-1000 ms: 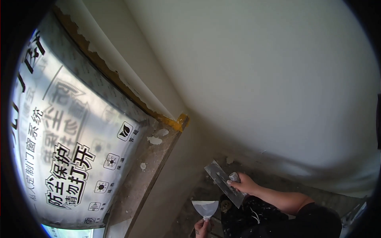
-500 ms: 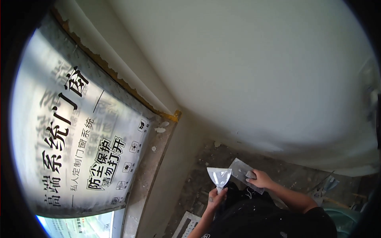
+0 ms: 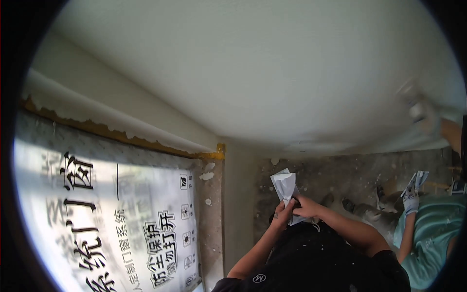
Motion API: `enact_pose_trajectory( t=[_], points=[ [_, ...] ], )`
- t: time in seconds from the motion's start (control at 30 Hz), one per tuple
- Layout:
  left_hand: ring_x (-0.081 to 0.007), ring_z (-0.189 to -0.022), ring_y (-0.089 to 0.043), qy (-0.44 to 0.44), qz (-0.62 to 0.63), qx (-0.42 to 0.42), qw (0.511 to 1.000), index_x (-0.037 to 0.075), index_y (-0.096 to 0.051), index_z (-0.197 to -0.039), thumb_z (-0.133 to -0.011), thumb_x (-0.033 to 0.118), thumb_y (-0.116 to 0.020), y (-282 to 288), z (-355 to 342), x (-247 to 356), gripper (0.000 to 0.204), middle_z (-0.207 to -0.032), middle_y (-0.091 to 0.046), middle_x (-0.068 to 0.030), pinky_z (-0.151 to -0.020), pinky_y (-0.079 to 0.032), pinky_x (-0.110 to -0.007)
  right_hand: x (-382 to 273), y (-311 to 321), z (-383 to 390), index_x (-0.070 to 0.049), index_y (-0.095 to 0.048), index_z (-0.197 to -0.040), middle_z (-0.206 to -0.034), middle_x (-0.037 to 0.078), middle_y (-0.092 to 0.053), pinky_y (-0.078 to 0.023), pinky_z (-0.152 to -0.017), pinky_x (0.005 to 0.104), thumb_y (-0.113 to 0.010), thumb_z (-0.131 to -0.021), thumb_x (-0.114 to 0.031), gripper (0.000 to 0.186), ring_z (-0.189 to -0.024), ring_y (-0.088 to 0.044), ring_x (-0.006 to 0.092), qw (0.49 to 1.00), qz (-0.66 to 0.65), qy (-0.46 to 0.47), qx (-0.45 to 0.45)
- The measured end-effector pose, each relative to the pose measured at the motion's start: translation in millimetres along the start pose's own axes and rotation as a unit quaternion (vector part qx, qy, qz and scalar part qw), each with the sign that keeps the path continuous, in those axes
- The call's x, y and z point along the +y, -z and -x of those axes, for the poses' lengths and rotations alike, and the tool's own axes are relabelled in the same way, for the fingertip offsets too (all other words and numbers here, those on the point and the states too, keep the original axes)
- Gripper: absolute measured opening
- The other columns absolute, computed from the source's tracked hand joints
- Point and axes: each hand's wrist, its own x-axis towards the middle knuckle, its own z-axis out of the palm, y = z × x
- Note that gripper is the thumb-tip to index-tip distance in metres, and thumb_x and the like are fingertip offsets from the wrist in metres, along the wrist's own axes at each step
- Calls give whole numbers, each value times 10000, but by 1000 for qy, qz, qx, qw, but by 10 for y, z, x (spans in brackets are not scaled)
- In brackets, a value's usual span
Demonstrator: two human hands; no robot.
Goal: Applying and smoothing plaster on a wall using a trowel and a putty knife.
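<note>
My left hand [image 3: 283, 214] is closed around the handle of a putty knife [image 3: 286, 183], its wide pale blade pointing up and away from me. My right hand [image 3: 306, 208] is closed on a flat plastering trowel [image 3: 277, 178], which lies behind the putty knife and is mostly covered by it and by my hands. Both hands are close together in front of my black shirt. The two blades overlap, but whether they touch I cannot tell.
Beyond my hands rises a pale plastered wall [image 3: 253, 87]. At the left is a window covered with printed film [image 3: 136, 194], beside a rough sill [image 3: 211, 233]. At right a co-worker in a green shirt [image 3: 428, 238] holds a scraper [image 3: 415, 184]; their other gloved hand [image 3: 423, 117] is blurred near the wall.
My hands have come together, bringing the putty knife in front of the trowel. The view has turned, and the co-worker at right now shows more fully.
</note>
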Motion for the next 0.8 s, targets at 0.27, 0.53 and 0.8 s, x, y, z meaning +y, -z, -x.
enact_pose_trajectory(
  t=[0.27,0.53,0.8],
  points=[
    [-133,-762,-632,108,11,27,994,41,-645,-1021,-935,268,-661,914,-308,-25,243,-886,-665,-29,-675,-510,-301,-1756,-315,-840,-15,-351,-1481,-599,29,-523,-393,-475,289,-580,-914,-62,613,-475,-435,91,990,-100,-20,-94],
    [-154,-786,-599,-208,-304,-82,926,13,-684,-1001,-881,271,-710,1091,-621,-164,286,-883,-675,-25,-728,-487,-321,-2058,-741,-2064,-80,-166,-1549,-551,21,-473,-298,-358,282,-591,-757,-11,902,-407,-396,117,973,-121,-123,-155],
    [-229,-999,-591,-46,-332,-405,851,-6,-637,-1135,-887,351,-685,-168,-1182,-387,437,-1144,-646,-139,-867,-490,-391,-2722,-424,-1561,-192,-463,-581,-529,-10,-409,-300,-398,297,-572,-820,-181,264,-437,-385,127,989,-6,-46,-142]
  ],
)
